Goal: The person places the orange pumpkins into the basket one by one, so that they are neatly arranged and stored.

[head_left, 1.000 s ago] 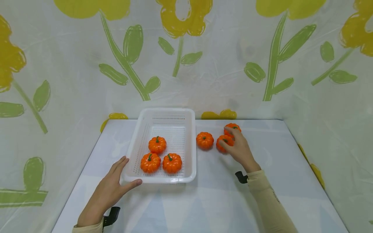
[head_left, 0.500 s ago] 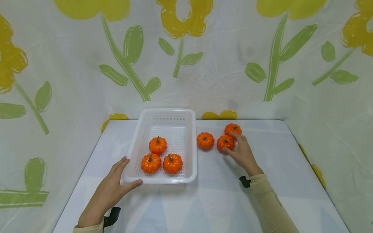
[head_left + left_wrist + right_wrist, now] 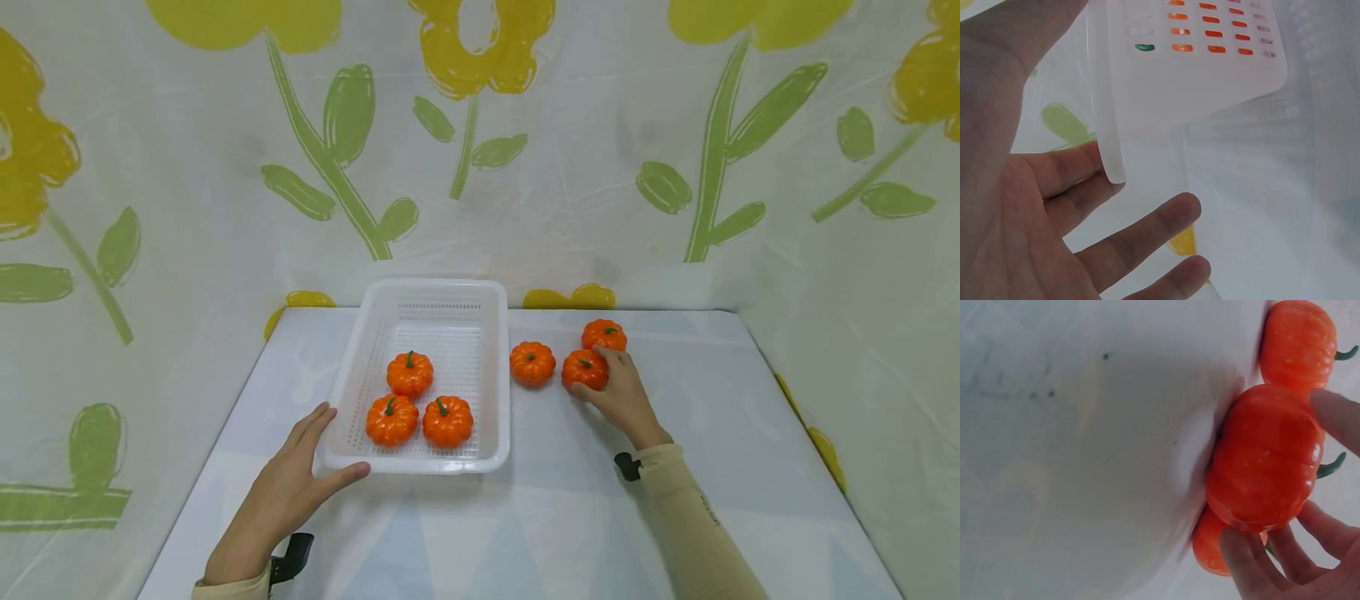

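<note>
A white perforated plastic basket (image 3: 497, 375) stands on the table with several small orange pumpkins, one of them a front right pumpkin (image 3: 447, 422), inside it. My left hand (image 3: 288, 487) rests at its front left corner, fingers straight and spread, some touching the rim (image 3: 1110, 125). On the right, my right hand (image 3: 624, 400) has thumb and fingers round opposite sides of a glossy pumpkin (image 3: 1266, 459) that sits on the table. Right behind it is another pumpkin (image 3: 603, 335); a third pumpkin (image 3: 532, 364) lies between it and the basket.
The white table (image 3: 525, 533) ends at the back against a flower-printed sheet (image 3: 570, 208), which also rises along both sides. A black wrist mount (image 3: 292, 558) sits on the left wrist and another mount (image 3: 627, 467) on the right.
My right hand has lowered from above the pumpkins and closed its thumb and fingers round the nearer one. The left hand and basket have kept their places.
</note>
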Available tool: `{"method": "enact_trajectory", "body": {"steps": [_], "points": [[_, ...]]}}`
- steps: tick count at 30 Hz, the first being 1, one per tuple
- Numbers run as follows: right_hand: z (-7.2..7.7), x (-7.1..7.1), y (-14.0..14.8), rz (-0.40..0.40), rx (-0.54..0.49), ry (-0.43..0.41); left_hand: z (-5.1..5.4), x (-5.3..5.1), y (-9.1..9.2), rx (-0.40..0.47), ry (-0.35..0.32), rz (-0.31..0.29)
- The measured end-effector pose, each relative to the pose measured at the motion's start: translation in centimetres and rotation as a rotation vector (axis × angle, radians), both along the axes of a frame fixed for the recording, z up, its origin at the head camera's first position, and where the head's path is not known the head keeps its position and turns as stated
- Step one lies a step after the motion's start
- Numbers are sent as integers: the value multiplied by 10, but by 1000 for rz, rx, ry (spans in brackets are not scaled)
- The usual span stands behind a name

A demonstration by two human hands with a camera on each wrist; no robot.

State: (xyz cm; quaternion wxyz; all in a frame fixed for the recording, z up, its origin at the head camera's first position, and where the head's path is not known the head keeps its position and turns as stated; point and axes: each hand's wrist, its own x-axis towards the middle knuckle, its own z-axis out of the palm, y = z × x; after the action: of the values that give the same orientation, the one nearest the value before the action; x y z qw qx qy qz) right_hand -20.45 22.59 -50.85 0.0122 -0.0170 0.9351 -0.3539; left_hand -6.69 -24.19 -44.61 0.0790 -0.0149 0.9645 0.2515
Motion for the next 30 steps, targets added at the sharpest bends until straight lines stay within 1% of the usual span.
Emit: {"method": "enact_trajectory", "body": {"steps": [11,16,23,30], "points": [[-1,-1,1,1,20,-19,-1,1,-2,4,4,-3],[-3,-2,2,-4,31,-22,-1,0,-1,4,-9,-2],[-4,0,2,-21,29,-17,-2,-1,-1,3,3,-6],[-4,3,4,-25,28,6,-2,0,-1,4,-2,-4]]}}
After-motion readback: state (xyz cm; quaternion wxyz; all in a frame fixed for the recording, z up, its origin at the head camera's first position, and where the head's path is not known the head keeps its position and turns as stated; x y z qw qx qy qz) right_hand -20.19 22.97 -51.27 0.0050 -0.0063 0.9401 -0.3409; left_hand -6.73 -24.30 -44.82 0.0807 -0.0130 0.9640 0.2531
